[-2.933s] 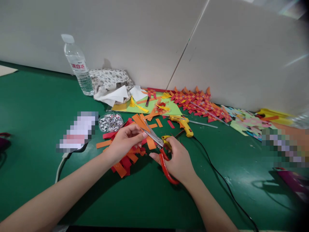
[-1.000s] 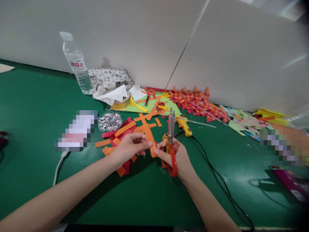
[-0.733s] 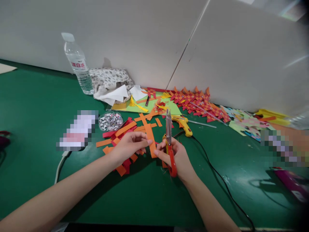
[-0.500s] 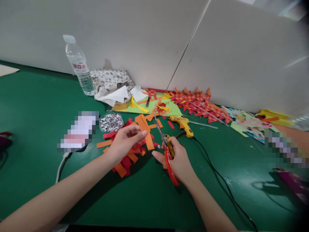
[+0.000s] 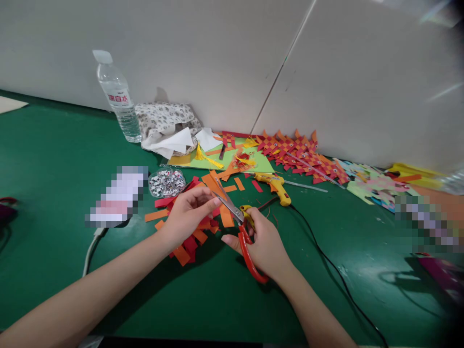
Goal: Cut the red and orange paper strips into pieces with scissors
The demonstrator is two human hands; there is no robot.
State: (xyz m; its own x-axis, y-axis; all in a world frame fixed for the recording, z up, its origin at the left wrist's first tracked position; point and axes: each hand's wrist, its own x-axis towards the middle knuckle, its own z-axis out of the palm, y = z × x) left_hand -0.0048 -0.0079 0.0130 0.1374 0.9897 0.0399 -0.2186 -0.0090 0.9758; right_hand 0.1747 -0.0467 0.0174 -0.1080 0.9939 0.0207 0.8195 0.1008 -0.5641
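Between thumb and fingers, my left hand [image 5: 194, 210] pinches an orange paper strip [image 5: 227, 216]. My right hand [image 5: 266, 241] is closed round a pair of scissors [image 5: 249, 256] with red and yellow handles. The scissor blades lie across the orange strip, close to my left fingertips; whether they touch the paper I cannot tell. Below and behind my left hand is a pile of red and orange paper strips [image 5: 182, 253], partly hidden by that hand. A round clear box of googly eyes [image 5: 166, 182] sits just beyond it.
A yellow glue gun [image 5: 273, 185] lies right of centre, its black cord [image 5: 326, 261] running to the front edge. Behind are red-orange woven paper fish [image 5: 297, 154] and a green sheet [image 5: 263, 164]. At left stand a water bottle [image 5: 121, 108], a cloth tissue holder [image 5: 165, 121] and a phone [image 5: 118, 195].
The scissors have swung left, their blades now across the orange strip instead of pointing up beside it. My left hand has hardly moved. A small orange piece now lies beyond the scissors.
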